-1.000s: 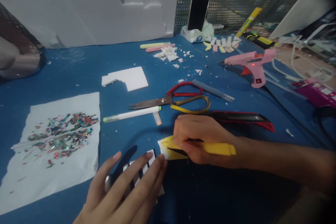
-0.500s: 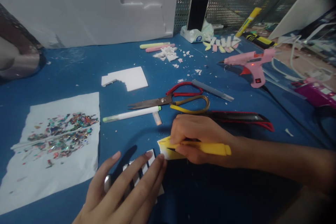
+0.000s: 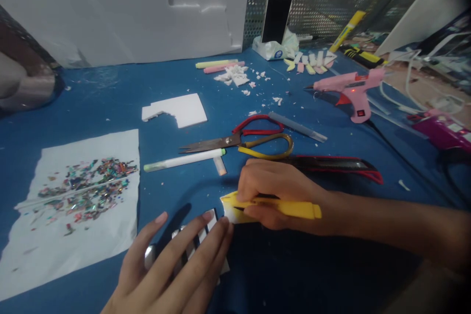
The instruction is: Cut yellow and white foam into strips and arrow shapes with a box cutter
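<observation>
My right hand [image 3: 279,196] is closed around a yellow highlighter [image 3: 300,208], its tip resting at the left end of a small piece of white foam board [image 3: 237,215] that is mostly coloured yellow. My left hand [image 3: 184,260] lies with fingers spread, one fingertip touching the near left corner of that piece. Under its fingers are several white strips [image 3: 212,221], partly hidden. A white highlighter with green ends [image 3: 184,160] and a small clear cap [image 3: 220,165] lie just beyond. Behind them sit scissors [image 3: 235,141] with red and yellow handles, and a red and black box cutter [image 3: 338,164].
On the left, a white paper sheet [image 3: 117,240] bears shiny coloured flakes. A cut white board [image 3: 191,110], foam scraps [image 3: 235,75] and a pink glue gun [image 3: 353,87] with a trailing cord lie farther back. A phone [image 3: 279,7] stands upright against a mesh panel.
Almost nothing differs. My right hand and the yellow highlighter have shifted very slightly left; my left hand stays in about the same place.
</observation>
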Demonstrator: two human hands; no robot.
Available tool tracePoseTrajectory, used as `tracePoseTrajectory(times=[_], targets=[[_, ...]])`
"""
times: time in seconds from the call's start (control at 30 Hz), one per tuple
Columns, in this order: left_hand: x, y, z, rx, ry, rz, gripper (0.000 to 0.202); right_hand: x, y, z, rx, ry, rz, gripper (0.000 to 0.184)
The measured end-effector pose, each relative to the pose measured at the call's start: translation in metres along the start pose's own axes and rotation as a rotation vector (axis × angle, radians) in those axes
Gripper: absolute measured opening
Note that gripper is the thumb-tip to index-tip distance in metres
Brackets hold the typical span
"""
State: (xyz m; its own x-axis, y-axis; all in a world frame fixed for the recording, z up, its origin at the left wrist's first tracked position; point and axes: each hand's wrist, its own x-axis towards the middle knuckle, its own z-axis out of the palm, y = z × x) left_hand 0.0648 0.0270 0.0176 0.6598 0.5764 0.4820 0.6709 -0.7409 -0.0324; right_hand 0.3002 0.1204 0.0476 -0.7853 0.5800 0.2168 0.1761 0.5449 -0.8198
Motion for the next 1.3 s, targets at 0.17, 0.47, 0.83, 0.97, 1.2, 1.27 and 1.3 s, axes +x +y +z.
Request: tracePoseTrajectory(times=[0.17, 0.47, 0.83, 0.97, 1.2, 1.27, 1.3], targets=[[-0.0004, -0.0008, 0.0005, 0.002, 0.028, 0.018, 0.030, -0.0003, 0.0003, 0.0000, 0.014, -0.004, -0.008, 0.020], [0.0003, 0.0000, 0.0015, 0.002, 0.030, 0.002, 0.032, 0.0009, 0.0008, -0.0005, -0.026, -0.001, -0.013, 0.023], [-0.0014, -0.0009, 0.0016, 0.015, 0.032, 0.020, 0.030, -0.0002, 0.0006, -0.0001, -0.004, 0.034, 0.015, 0.019], [-0.0008, -0.0006, 0.0020, 0.005, 0.038, 0.022, 0.030, -0.0011, 0.0021, 0.0009, -0.008, 0.029, -0.042, 0.022], [-0.0008, -0.0014, 0.0010, 0.006, 0.028, 0.019, 0.032, 0.0002, -0.0007, 0.0008, -0.043, 0.042, -0.021, 0.025], [-0.0011, -0.0018, 0.0009, 0.005, 0.017, 0.025, 0.031, 0.0003, -0.0005, 0.0008, -0.048, 0.047, -0.016, 0.024], [-0.0013, -0.0018, 0.0010, 0.006, 0.009, 0.030, 0.031, 0.0003, -0.0002, 0.0009, -0.054, 0.063, -0.008, 0.025]])
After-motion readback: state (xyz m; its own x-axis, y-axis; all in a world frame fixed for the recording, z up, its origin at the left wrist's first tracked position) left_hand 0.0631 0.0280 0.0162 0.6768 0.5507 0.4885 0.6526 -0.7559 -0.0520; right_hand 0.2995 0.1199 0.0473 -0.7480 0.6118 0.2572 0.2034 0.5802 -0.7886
